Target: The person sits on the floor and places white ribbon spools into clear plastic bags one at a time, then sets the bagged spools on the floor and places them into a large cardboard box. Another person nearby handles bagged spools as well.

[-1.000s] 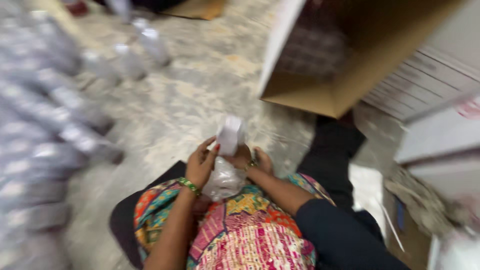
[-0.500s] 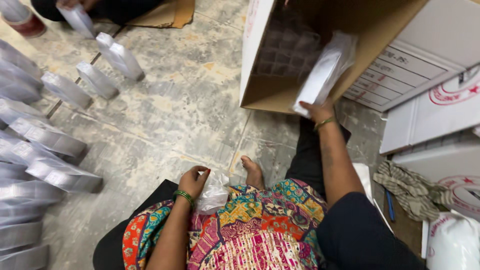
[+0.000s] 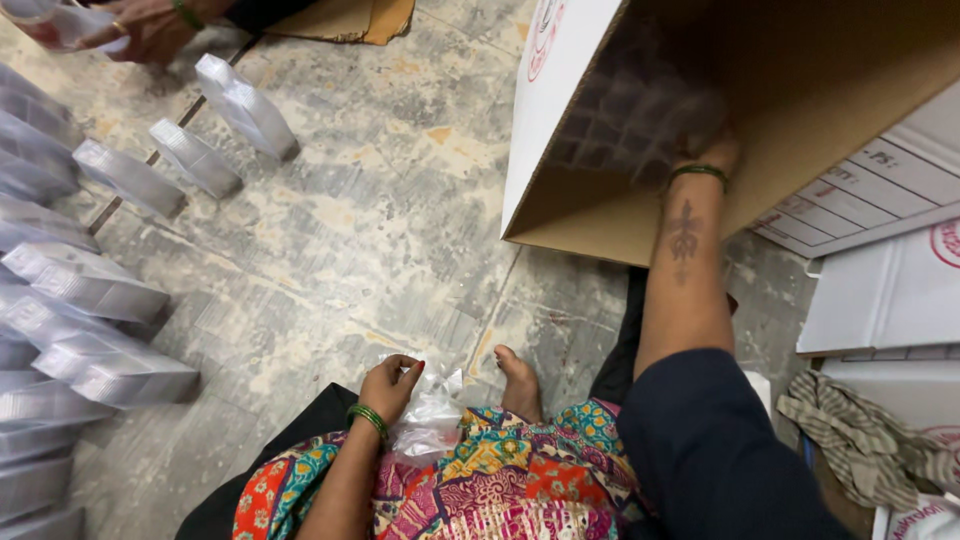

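Crinkled clear plastic, a small bag (image 3: 432,415), lies bunched in the person's lap on the bright patterned cloth (image 3: 500,480), and the left hand (image 3: 392,385) rests on its left edge with the fingers curled onto it. The bag looks thin, glossy and limp, with no clear long axis. The right hand (image 3: 705,150) is well apart from it, stretched far up and to the right into the open mouth of a big cardboard box (image 3: 620,215) tipped on its side on the floor (image 3: 380,230). Its fingers are lost in the shadow inside, so whether they hold anything cannot be told. The left hand is therefore much the nearer to the bag; the box lies far and right of it, beyond a bare foot (image 3: 517,378). At the left, rows of clear plastic packs (image 3: 120,370) lie on the floor. Another person's hand (image 3: 150,28) holds one at the far left corner. A striped rag (image 3: 850,440) lies at the near right.
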